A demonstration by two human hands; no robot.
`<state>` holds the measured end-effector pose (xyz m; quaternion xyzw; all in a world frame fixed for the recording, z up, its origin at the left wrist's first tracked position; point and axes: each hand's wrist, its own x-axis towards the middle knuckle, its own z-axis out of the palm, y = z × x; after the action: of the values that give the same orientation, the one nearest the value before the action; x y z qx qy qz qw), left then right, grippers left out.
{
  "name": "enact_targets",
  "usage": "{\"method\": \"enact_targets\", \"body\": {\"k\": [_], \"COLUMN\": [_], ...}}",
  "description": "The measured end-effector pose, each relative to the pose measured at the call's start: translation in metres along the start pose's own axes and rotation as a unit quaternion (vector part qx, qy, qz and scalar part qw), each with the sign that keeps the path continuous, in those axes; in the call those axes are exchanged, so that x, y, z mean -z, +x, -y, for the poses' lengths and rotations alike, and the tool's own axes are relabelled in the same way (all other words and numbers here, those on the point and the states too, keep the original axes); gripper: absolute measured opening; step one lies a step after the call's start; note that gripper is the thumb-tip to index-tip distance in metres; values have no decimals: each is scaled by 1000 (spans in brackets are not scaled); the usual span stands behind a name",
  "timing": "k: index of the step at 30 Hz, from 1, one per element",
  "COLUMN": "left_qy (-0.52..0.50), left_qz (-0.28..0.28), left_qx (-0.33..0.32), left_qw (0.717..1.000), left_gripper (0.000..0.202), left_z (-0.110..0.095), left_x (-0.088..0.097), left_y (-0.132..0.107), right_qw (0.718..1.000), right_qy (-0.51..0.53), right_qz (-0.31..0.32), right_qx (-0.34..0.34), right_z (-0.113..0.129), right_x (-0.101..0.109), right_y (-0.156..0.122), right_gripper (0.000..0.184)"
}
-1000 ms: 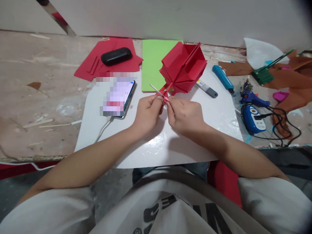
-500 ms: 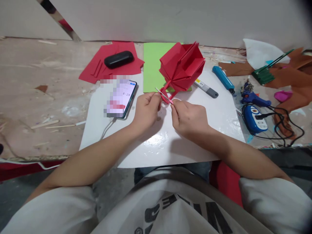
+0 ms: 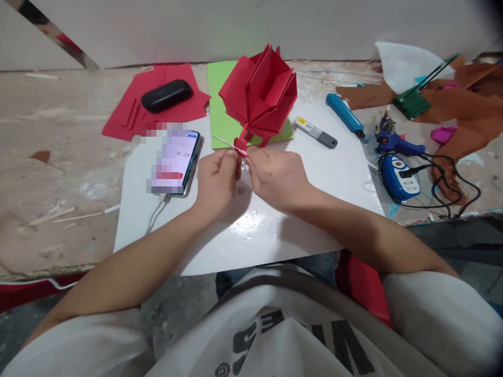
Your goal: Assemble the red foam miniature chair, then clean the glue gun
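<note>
Fingers clamp thin rod and red paper, left hand and right hand inside board's near edge.

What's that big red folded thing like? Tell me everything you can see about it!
The red folded shape looks like stiff paper. Flat, creased panels spread from a point at its lower end, with hollow gaps opening towards the picture's upper right. It is tilted and hides part of the green paper; I can't tell whether they touch. A narrow red strip runs from its lower end towards the left hand and right hand, whose fingers pinch close together at a thin silvery rod.
</note>
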<state>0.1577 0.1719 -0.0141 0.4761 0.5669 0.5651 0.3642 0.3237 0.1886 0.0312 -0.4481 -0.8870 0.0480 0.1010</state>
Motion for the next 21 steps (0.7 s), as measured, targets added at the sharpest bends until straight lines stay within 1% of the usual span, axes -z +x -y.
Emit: {"method": "enact_targets", "body": {"k": [4,10,13,17,19,21], "left_qy": [-9,-24,-7,26,44,71], "left_qz": [0,-11,1,17,42,95], "left_qx": [3,11,2,-25,-47,-76], "left_qw": [1000,1000,1000,999,997,990], "left_gripper": [47,44,49,59,60,57], "left_z": [-3,-6,-7,-13,-19,-26], "left_x": [-4,-5,-2,1,1,0], "left_y": [-5,-6,-3,-4,-11,-22], "right_qw": [1000,999,999,999,998,997], "right_qy": [4,-22,-33,-32,-25,-13], "right_qz": [-12,24,31,37,49,73], "right_qx": [7,-7,-14,-18,-22,-20], "right_z": [-2,-4,-3,0,-1,-4], "right_x": [0,11,15,14,11,7], "right_y": [-2,-22,-28,-23,-17,-12], "right_gripper": [41,39,40,42,41,36]}}
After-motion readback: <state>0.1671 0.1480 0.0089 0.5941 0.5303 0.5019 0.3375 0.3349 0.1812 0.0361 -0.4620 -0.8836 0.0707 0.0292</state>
